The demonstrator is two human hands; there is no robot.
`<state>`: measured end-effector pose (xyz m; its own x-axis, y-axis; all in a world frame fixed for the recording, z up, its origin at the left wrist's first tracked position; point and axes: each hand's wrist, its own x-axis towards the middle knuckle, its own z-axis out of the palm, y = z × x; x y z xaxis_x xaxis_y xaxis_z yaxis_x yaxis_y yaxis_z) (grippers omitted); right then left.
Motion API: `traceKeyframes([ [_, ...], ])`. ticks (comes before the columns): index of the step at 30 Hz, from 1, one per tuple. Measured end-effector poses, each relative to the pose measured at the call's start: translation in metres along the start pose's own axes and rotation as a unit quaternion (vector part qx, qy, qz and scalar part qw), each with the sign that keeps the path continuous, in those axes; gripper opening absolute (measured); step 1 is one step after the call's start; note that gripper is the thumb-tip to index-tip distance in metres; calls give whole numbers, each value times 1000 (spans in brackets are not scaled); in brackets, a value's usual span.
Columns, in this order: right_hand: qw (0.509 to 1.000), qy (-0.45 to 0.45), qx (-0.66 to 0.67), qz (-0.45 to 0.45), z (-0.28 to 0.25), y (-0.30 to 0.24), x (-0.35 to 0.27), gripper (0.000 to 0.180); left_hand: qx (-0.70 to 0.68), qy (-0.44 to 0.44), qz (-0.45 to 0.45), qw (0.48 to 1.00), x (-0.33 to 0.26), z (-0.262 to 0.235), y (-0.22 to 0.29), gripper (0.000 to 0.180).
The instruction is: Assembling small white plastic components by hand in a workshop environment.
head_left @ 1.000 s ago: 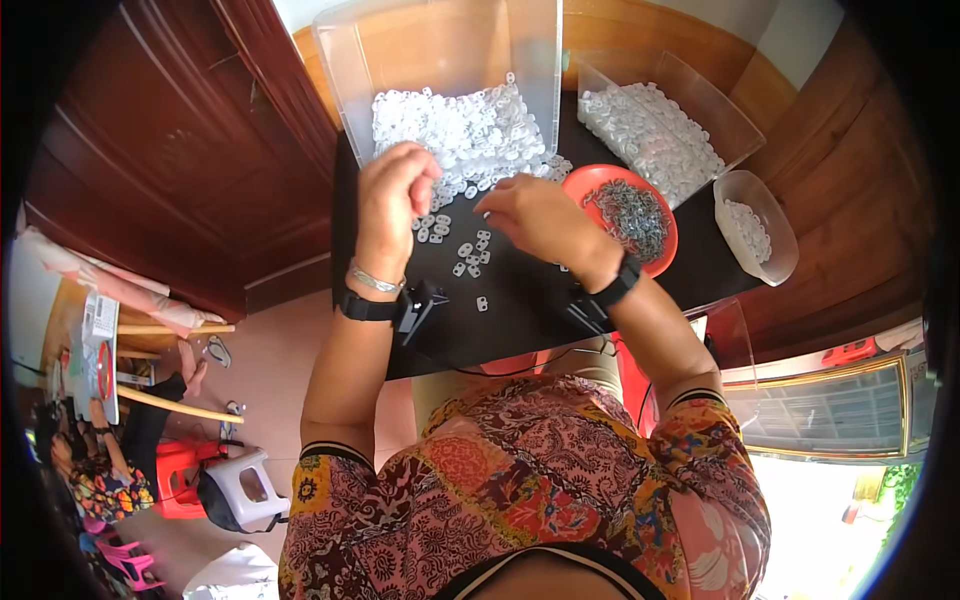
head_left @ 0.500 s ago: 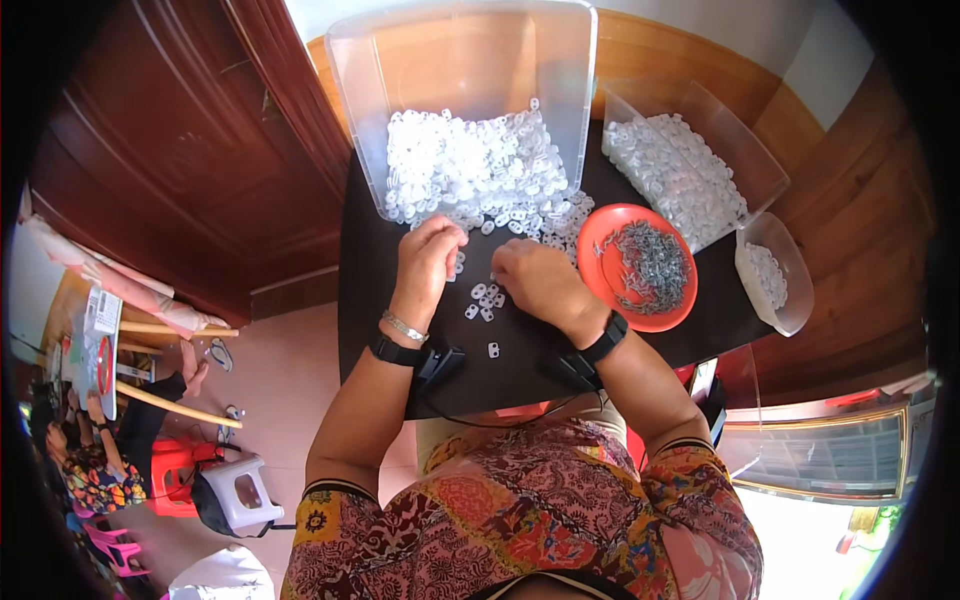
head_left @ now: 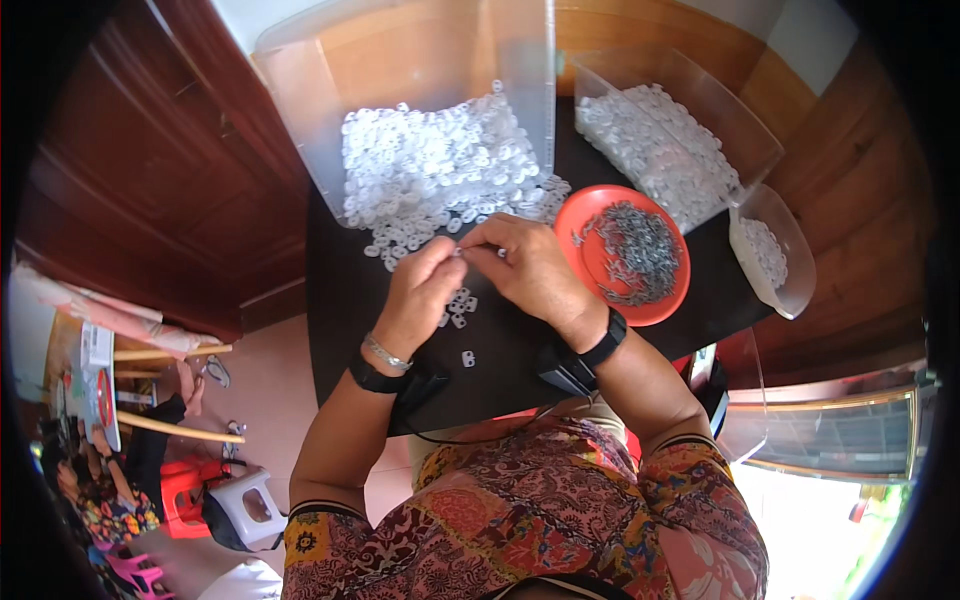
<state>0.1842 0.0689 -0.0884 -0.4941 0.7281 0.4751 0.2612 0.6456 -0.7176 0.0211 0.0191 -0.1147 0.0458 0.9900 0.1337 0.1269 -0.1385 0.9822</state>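
My left hand (head_left: pixel 418 298) and my right hand (head_left: pixel 535 268) meet fingertip to fingertip over the dark table. Between the left thumb and forefinger is a small white plastic piece (head_left: pixel 458 253), mostly covered by fingers. My right fingers are closed in a pinch against it; what they hold is too small to make out. Below the hands lies a small group of white two-holed pieces (head_left: pixel 460 305), with one single white piece (head_left: pixel 468 358) nearer me. Right of my right hand, an orange-red plate (head_left: pixel 590 268) bears a heap of small grey metal screws (head_left: pixel 642 252).
A big clear tub (head_left: pixel 300 125) lies tipped at the back, white pieces (head_left: pixel 440 160) spilling from it. Further right are a clear bin (head_left: pixel 745 140) of similar pieces and a small scoop-shaped container (head_left: pixel 790 235). A black cable (head_left: pixel 470 441) runs along the near table edge.
My hands have come together from apart, the right moving up and left, and now touch at the fingertips. The view has shifted, so the tub and plate sit further left.
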Motion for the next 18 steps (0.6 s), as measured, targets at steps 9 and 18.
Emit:
traceKeyframes([
  [9,997,11,75,-25,-3,-5,-4,8,-44,-23,-19,999,-2,-4,8,25],
  [18,986,30,-154,-58,-77,-24,6,12,-51,66,-10,996,4,-14,5,26],
])
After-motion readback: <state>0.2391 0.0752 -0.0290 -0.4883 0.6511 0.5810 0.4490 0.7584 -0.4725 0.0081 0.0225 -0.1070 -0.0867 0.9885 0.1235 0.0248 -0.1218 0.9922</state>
